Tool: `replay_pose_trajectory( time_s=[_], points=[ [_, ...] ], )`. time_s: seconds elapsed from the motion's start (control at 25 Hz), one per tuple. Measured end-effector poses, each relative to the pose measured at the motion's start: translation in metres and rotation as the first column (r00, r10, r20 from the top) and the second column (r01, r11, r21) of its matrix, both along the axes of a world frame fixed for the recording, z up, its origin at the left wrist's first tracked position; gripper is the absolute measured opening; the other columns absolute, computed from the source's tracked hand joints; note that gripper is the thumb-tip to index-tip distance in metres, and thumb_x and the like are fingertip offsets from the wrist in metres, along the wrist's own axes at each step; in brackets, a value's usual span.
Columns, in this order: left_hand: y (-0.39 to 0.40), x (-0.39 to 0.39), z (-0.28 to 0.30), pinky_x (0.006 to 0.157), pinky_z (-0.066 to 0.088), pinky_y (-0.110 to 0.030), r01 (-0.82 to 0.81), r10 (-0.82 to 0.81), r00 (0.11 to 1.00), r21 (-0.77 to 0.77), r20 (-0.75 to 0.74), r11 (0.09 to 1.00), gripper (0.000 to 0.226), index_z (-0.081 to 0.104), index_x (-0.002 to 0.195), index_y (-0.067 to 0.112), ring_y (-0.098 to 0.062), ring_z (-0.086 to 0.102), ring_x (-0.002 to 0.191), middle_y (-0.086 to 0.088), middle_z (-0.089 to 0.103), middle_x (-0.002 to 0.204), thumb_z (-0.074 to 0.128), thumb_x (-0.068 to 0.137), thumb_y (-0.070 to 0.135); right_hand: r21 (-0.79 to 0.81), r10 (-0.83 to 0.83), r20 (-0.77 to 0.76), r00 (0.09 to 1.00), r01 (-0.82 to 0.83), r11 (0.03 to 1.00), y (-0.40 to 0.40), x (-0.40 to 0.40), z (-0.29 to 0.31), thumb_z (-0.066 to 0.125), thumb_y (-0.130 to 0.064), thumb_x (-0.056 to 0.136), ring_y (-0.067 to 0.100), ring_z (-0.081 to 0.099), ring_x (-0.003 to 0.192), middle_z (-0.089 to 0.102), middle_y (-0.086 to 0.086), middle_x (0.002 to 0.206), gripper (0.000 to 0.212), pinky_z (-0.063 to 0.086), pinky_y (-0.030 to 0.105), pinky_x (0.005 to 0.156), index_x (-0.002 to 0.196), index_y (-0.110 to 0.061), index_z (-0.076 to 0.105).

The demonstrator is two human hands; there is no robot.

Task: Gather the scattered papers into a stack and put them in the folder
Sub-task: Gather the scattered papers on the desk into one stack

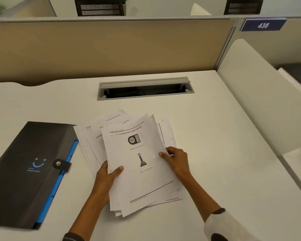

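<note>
A loose, fanned pile of white printed papers point(137, 164) lies in the middle of the white desk; the top sheet shows a heading and two small pictures. My left hand point(106, 174) grips the pile's left edge, thumb on top. On the right edge my right hand point(176, 160) holds the sheets, fingers curled over them. A black folder point(24, 171) with a blue smile logo, blue inner dividers and a snap strap lies shut to the left, its corner under the leftmost sheets.
An open grey cable tray point(144, 88) is set into the desk point(215, 171) behind the papers. A beige partition point(111, 49) closes the back, and a white side panel point(250, 94) rises on the right. A blue sign reads 436 point(262, 25).
</note>
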State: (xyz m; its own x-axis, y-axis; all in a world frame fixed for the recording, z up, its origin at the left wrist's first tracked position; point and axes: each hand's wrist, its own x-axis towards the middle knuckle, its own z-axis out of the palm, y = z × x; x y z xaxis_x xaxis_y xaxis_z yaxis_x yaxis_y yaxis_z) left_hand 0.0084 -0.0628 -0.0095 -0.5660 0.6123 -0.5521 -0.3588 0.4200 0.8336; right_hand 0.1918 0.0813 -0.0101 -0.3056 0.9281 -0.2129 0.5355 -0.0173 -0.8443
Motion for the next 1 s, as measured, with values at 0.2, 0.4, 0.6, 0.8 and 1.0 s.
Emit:
replay_pose_trajectory(
  time_s=[0.2, 0.4, 0.6, 0.8, 1.0],
  points=[
    [-0.021, -0.028, 0.012, 0.073, 0.045, -0.031, -0.008, 0.002, 0.966, -0.021, -0.259, 1.000, 0.054, 0.040, 0.132, 0.016, -0.019, 0.054, 0.088, -0.002, 0.053, 0.113, 0.064, 0.083, 0.019, 0.173, -0.142, 0.620, 0.772, 0.041, 0.984, 0.008, -0.002, 0.009, 0.062, -0.061, 0.075, 0.031, 0.048, 0.109, 0.049, 0.012, 0.118, 0.073, 0.043, 0.039, 0.084, 0.119, -0.005, 0.046],
    [-0.065, -0.076, 0.018, 0.075, 0.043, -0.038, -0.160, 0.145, 0.929, -0.017, -0.340, 0.987, 0.043, 0.047, 0.124, 0.016, -0.025, 0.055, 0.088, -0.015, 0.058, 0.118, 0.063, 0.084, 0.019, -0.012, -0.053, 0.506, 0.861, 0.068, 0.998, 0.012, -0.020, 0.010, 0.082, -0.035, 0.066, 0.035, 0.055, 0.108, 0.051, 0.015, 0.120, 0.073, 0.044, 0.042, 0.086, 0.117, -0.005, 0.039],
    [-0.086, -0.084, 0.010, 0.081, 0.041, -0.044, -0.223, 0.199, 0.929, -0.044, -0.312, 0.974, 0.044, 0.046, 0.126, 0.018, -0.030, 0.052, 0.093, -0.016, 0.057, 0.122, 0.062, 0.085, 0.022, -0.028, -0.175, 0.283, 0.943, 0.191, 0.981, 0.030, 0.002, 0.006, 0.074, -0.022, 0.073, 0.037, 0.062, 0.091, 0.067, 0.017, 0.097, 0.031, 0.044, 0.034, 0.070, 0.097, -0.005, 0.065],
    [-0.075, -0.067, -0.004, 0.070, 0.043, -0.033, -0.223, 0.216, 0.943, 0.000, -0.253, 0.975, 0.046, 0.045, 0.127, 0.015, -0.021, 0.055, 0.083, -0.014, 0.057, 0.120, 0.063, 0.084, 0.018, -0.003, -0.215, 0.173, 0.961, 0.219, 0.976, 0.059, 0.061, 0.011, 0.071, -0.020, 0.076, 0.027, 0.051, 0.063, 0.055, 0.005, 0.056, 0.026, 0.034, 0.030, 0.055, 0.056, -0.013, 0.056],
    [-0.057, -0.056, -0.013, 0.078, 0.042, -0.039, -0.188, 0.189, 0.959, 0.026, -0.211, 0.982, 0.052, 0.042, 0.132, 0.018, -0.025, 0.052, 0.095, -0.007, 0.055, 0.116, 0.062, 0.085, 0.023, -0.041, -0.288, 0.068, 0.955, 0.291, 0.956, 0.081, 0.125, 0.021, 0.067, -0.017, 0.082, 0.024, 0.054, 0.070, 0.063, 0.012, 0.072, 0.015, 0.043, 0.035, 0.066, 0.074, -0.004, 0.067]
  ],
)
